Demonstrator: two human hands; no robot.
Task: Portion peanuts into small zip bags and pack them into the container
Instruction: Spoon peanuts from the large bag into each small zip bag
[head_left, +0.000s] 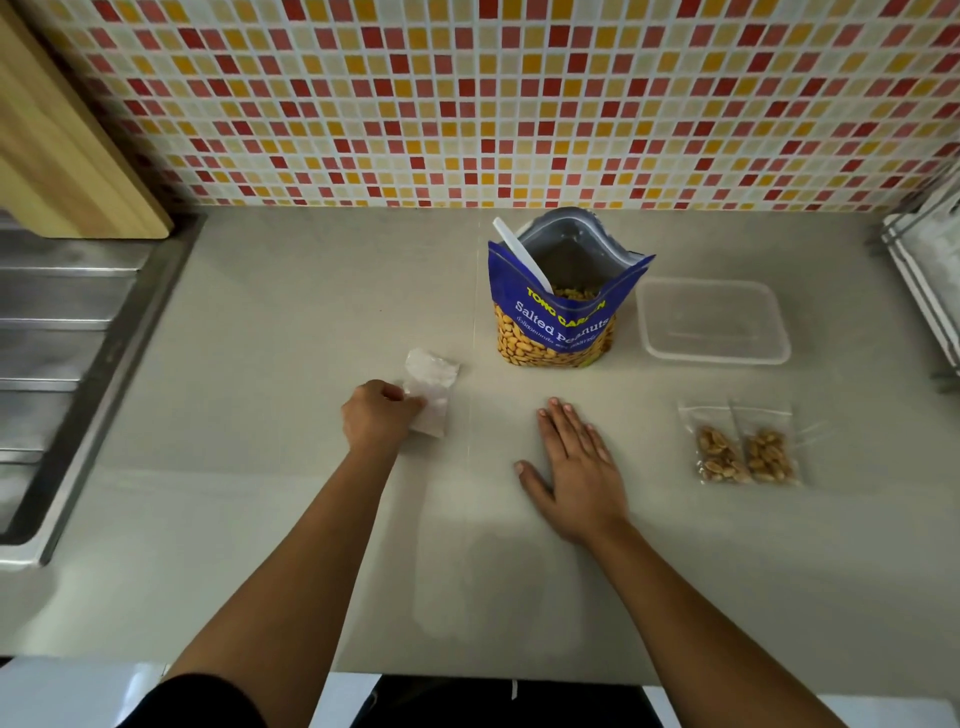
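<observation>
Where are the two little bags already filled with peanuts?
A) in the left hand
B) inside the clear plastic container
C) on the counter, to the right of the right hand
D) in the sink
C: the two filled bags lie side by side on the counter, right of the flat right hand; none is in the clear container, and the left hand pinches only an empty bag.

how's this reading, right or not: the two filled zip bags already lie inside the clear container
Not right. In the head view the two filled zip bags lie on the counter, apart from the clear container, not inside it.
</observation>
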